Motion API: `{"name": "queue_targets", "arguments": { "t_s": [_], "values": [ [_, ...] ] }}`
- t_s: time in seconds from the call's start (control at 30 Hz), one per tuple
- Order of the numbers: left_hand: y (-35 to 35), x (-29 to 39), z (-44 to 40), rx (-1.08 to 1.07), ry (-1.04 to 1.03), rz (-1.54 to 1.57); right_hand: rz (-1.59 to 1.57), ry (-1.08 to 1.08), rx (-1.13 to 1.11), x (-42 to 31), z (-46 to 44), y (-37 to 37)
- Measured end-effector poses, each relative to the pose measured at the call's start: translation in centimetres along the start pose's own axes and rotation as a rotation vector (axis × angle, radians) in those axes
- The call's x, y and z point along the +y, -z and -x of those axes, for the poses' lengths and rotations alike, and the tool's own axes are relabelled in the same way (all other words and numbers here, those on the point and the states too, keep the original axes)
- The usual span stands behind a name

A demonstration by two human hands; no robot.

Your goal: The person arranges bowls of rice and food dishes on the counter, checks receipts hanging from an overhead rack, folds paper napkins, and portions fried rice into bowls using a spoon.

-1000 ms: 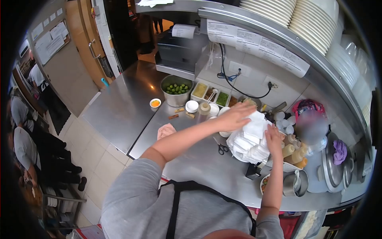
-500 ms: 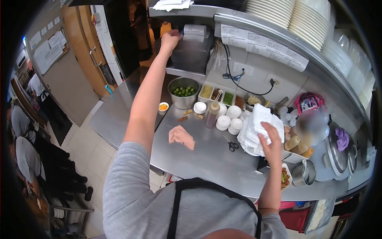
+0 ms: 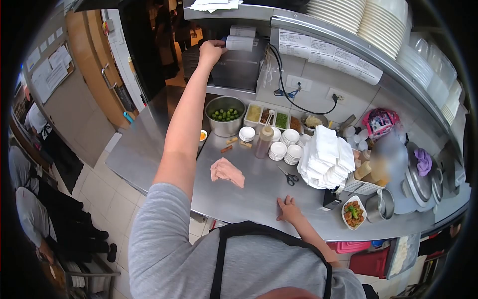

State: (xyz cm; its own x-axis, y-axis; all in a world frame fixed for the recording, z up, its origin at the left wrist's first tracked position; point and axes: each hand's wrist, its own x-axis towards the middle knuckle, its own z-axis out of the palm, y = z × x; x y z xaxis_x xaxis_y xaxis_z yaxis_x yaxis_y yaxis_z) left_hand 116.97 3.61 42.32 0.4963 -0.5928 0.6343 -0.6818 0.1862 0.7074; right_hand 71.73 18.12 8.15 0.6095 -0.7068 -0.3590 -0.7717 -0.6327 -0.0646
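My left hand reaches up to a black receipt printer on the low shelf, fingers pinched at the left edge of a white printed receipt coming out of it. My right hand rests near the counter's front edge, fingers apart, with nothing in it. Above and right of that hand are black scissors and a stack of folded white napkins on plates. To its right sits a white bowl of cooked food. A crumpled pink cloth lies to its upper left.
A steel pot of green limes, a squeeze bottle and stacked small white dishes stand along the back. Stacked bowls fill the upper shelf. People in grey shirts stand off to the left.
My right hand has come down from the napkins to the counter, moving left. My left hand stays at the printer, and more of the receipt now shows beside it.
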Motion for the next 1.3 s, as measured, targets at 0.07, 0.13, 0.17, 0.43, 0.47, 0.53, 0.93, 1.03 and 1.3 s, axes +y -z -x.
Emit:
{"name": "queue_targets", "arguments": {
  "t_s": [0.07, 0.13, 0.17, 0.43, 0.47, 0.53, 0.93, 1.03, 1.3],
  "values": [
    [-0.2, 0.1, 0.1, -0.012, -0.005, -0.016, -0.116, 0.01, -0.035, 0.7, -0.7, -1.4],
    [-0.1, 0.1, 0.2, -0.002, -0.019, -0.005, -0.12, -0.008, -0.031, 0.4, -0.9, -1.6],
    [-0.1, 0.1, 0.3, -0.005, -0.015, -0.006, -0.118, -0.02, -0.02, 0.3, -1.0, -1.7],
    [-0.3, 0.0, 0.2, 0.024, -0.033, 0.004, -0.098, -0.014, -0.014, 0.4, -1.3, -2.2],
    [-0.3, -0.1, 0.2, 0.024, -0.032, 0.004, -0.094, -0.019, -0.019, 0.5, -1.3, -2.3],
    [-0.3, -0.1, 0.2, 0.023, -0.031, -0.015, -0.097, -0.022, -0.029, 0.4, -1.3, -2.1],
    [0.0, 0.6, 0.8, 0.007, 0.07, 0.147, -0.119, -0.028, -0.04, 0.5, -1.4, -2.1],
    [0.8, 0.4, 2.4, -0.002, 0.0, 0.556, -0.154, 0.013, -0.059, 1.0, -1.8, -2.0],
    [-0.2, 4.1, 21.2, -0.421, 0.064, 0.566, -1.281, 0.427, 0.649, -3.3, 0.9, 16.4]
  ]
}}
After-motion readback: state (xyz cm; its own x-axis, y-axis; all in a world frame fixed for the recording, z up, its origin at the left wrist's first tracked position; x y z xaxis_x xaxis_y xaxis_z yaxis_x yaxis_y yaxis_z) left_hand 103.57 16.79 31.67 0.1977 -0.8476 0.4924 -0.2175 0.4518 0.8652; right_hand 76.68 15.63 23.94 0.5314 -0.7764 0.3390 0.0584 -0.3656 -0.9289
